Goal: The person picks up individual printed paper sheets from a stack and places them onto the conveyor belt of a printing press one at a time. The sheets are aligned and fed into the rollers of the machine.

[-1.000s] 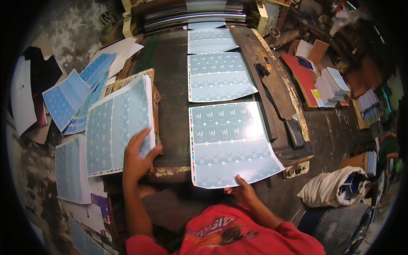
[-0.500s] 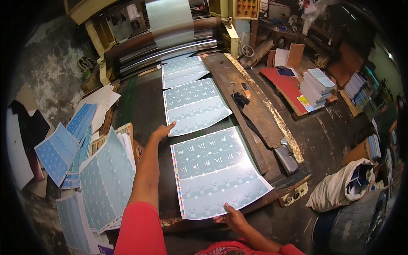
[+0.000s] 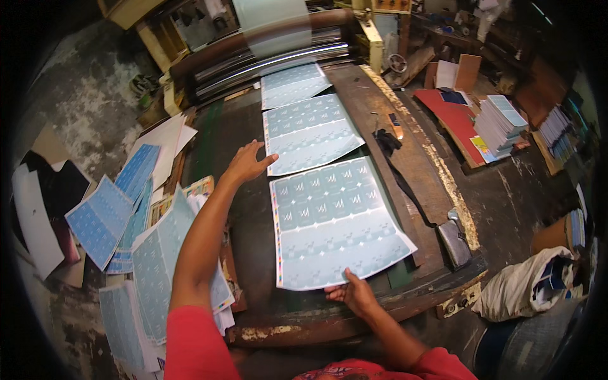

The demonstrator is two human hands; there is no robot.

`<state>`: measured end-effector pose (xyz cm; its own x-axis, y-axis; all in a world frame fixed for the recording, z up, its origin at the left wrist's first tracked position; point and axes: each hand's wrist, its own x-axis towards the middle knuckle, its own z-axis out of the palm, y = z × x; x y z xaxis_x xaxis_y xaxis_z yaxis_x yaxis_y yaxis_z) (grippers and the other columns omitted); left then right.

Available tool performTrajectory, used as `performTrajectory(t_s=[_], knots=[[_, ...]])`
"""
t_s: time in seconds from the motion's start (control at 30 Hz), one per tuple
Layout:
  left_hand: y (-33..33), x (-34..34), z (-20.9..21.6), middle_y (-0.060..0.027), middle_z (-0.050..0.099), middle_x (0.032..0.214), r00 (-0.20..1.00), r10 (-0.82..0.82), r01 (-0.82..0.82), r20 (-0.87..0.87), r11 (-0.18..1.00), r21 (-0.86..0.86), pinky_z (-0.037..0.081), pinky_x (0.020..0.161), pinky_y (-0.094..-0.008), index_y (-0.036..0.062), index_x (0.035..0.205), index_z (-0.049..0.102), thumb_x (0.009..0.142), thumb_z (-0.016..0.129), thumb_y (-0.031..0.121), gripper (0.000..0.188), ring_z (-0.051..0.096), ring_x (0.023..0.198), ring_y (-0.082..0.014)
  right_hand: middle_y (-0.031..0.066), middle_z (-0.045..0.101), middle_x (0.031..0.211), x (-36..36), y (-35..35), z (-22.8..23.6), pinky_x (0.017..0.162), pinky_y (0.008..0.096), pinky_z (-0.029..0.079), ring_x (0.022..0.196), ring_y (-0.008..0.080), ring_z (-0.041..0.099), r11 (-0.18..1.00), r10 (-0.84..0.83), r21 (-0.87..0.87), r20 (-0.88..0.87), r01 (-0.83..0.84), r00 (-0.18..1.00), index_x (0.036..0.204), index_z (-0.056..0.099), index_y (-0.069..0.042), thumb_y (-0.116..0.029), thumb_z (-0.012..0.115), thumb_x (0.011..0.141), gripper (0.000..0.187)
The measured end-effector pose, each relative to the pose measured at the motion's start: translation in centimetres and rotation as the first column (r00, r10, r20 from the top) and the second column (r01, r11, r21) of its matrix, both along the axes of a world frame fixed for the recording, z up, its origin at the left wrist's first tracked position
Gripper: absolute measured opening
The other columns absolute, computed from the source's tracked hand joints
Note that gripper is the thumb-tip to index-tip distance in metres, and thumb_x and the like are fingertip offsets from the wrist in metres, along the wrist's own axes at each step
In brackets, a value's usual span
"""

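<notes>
Probably for control, your right hand (image 3: pixel 354 294) pinched the sheet (image 3: pixel 339 231) at six o'clock; your left hand (image 3: pixel 247 163) spread unclenched at ten.

- cream sack (image 3: pixel 512 288), gaping open, at lower right;
- red board (image 3: pixel 445 123) bearing a tall paper stack (image 3: pixel 498 132);
- handwheel (image 3: pixel 397 63) at upper right;
- grey pouch (image 3: pixel 455 246) beside a black strap (image 3: pixel 404 186)

Red shirt (image 3: pixel 386 371); short sleeves (image 3: pixel 199 345)
</notes>
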<state>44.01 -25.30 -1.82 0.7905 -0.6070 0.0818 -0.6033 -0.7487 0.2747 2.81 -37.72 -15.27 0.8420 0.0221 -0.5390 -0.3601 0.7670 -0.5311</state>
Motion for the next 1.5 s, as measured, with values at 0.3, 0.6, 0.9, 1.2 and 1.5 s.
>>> performTrajectory(t_s=[0.3, 0.6, 0.9, 1.2, 1.5], knots=[[20.5, -24.0, 3.8, -0.0266, 0.014, 0.159, 0.990, 0.104, -0.090, -0.098, 0.986, 0.138, 0.011, 0.116, -0.0603, 0.0001, 0.152, 0.021, 0.090, 0.051, 0.064, 0.093, 0.008, 0.147, -0.0451, 0.0177, 0.067, 0.101, 3.8, 1.0, -2.2, 0.074, 0.0411, 0.054, 0.075, 0.0219, 0.063, 0.961, -0.265, -0.062, 0.077, 0.270, 0.961, 0.116, 0.041, -0.010, -0.039, 0.045, 0.102, 0.033], [24.6, -39.4, 2.9, -0.0219, 0.040, 0.148, 0.981, 0.194, -0.196, -0.026, 0.976, -0.092, 0.019, 0.113, -0.0602, 0.0042, 0.144, 0.042, 0.088, 0.064, 0.050, 0.075, 0.032, 0.141, -0.0394, 0.0146, 0.063, 0.115, 1.0, 5.1, 1.1, 0.077, 0.0396, 0.054, 0.085, 0.0196, 0.061, 0.963, -0.198, -0.162, 0.105, 0.213, 0.975, 0.153, 0.021, -0.009, -0.036, 0.048, 0.101, 0.065], [22.9, -42.5, 3.3, -0.0030, 0.069, 0.119, 0.964, -0.211, 0.255, 0.158, 0.900, -0.353, 0.029, 0.111, -0.0554, 0.0170, 0.121, 0.066, 0.083, 0.065, 0.013, 0.039, 0.062, 0.119, -0.0239, 0.0128, 0.064, 0.111, -4.4, 4.4, 7.7, 0.078, 0.0343, 0.052, 0.084, 0.0178, 0.062, 0.985, 0.134, -0.150, 0.323, -0.089, 0.937, 0.141, 0.042, -0.003, -0.041, 0.057, 0.095, 0.061], [21.4, -40.6, 4.6, -0.0202, 0.028, 0.156, 0.988, -0.063, 0.064, 0.141, 0.998, 0.003, 0.016, 0.116, -0.0602, 0.0102, 0.148, 0.037, 0.074, 0.071, 0.063, 0.097, 0.019, 0.146, -0.0416, 0.0095, 0.061, 0.081, -8.9, 4.6, 3.9, 0.071, 0.0394, 0.053, 0.062, 0.0177, 0.055, 0.993, 0.096, -0.080, 0.069, -0.091, 0.993, 0.117, 0.051, -0.003, -0.032, 0.058, 0.096, 0.036], [25.8, -39.1, 1.1, -0.0156, 0.035, 0.154, 0.989, 0.132, -0.124, 0.066, 0.985, -0.119, 0.015, 0.118, -0.0523, 0.0052, 0.145, 0.043, 0.098, 0.048, 0.049, 0.065, 0.025, 0.146, -0.0365, 0.0171, 0.064, 0.081, -13.7, 5.8, -0.2, 0.078, 0.0444, 0.056, 0.063, 0.0193, 0.059, 0.997, 0.044, -0.053, -0.087, -0.049, 0.995, 0.123, 0.047, 0.002, -0.043, 0.042, 0.103, 0.050]])
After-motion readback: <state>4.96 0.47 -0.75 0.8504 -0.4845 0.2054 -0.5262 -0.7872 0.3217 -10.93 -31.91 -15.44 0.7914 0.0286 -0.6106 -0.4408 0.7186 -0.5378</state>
